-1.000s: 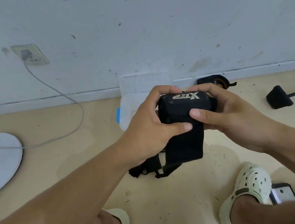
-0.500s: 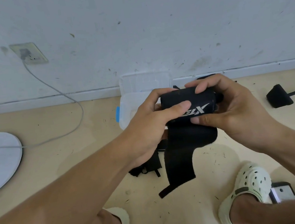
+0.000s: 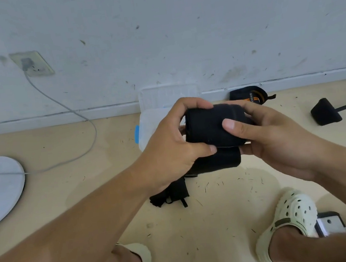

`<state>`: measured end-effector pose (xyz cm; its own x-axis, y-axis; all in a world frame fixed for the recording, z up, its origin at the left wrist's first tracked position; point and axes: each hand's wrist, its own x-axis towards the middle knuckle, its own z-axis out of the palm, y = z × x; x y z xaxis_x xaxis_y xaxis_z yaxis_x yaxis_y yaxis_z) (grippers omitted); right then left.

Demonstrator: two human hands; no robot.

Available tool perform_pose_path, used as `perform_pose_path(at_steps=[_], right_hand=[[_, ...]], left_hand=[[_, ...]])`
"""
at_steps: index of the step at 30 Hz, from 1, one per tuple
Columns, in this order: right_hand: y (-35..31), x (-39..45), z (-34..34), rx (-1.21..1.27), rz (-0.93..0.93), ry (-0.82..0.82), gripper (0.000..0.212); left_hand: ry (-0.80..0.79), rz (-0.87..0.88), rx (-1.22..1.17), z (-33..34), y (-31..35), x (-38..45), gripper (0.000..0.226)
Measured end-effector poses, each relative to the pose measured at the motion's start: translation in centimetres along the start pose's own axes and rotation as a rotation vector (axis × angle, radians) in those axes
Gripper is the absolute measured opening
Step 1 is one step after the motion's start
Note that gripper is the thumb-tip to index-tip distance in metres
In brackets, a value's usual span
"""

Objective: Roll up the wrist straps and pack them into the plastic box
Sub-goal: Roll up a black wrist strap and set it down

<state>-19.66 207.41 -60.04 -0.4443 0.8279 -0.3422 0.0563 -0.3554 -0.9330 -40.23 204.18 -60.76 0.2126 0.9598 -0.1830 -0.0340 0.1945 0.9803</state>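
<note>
The left hand (image 3: 168, 151) curls round the left end of the rolled black wrist strap (image 3: 213, 128), thumb beneath. The right hand (image 3: 271, 138) grips its right end, thumb on top. Behind the fingers, the plastic box (image 3: 147, 127) sits open.

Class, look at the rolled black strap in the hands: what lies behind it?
Behind the rolled strap sits the clear plastic box, lid up against the wall; the hands hide its contents.
</note>
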Motion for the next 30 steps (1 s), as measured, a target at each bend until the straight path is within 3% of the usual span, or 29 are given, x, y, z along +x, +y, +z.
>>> perform_pose_path(at_steps=[9,14,21,26,30], right_hand=[[0.1,-0.2,0.0,-0.24,-0.368,0.085,0.051],[1.0,-0.1,0.0,-0.358,-0.467,0.084,0.048],[0.1,-0.4,-0.1,-0.329,-0.254,0.07,0.066],[0.3,0.1,0.2,-0.081,-0.037,-0.005,0.051],[0.5,0.1,0.1,-0.053,-0.069,-0.013,0.051]], left_hand=[[0.018,-0.228,-0.324,0.9,0.6,0.0,0.061],[0.075,-0.273,-0.402,1.0,0.7,0.2,0.058],[0.097,-0.181,-0.356,0.6,0.2,0.3,0.056],[0.101,-0.034,-0.108,0.2,0.0,0.2,0.056],[0.084,-0.085,-0.169,0.2,0.0,0.1,0.064]])
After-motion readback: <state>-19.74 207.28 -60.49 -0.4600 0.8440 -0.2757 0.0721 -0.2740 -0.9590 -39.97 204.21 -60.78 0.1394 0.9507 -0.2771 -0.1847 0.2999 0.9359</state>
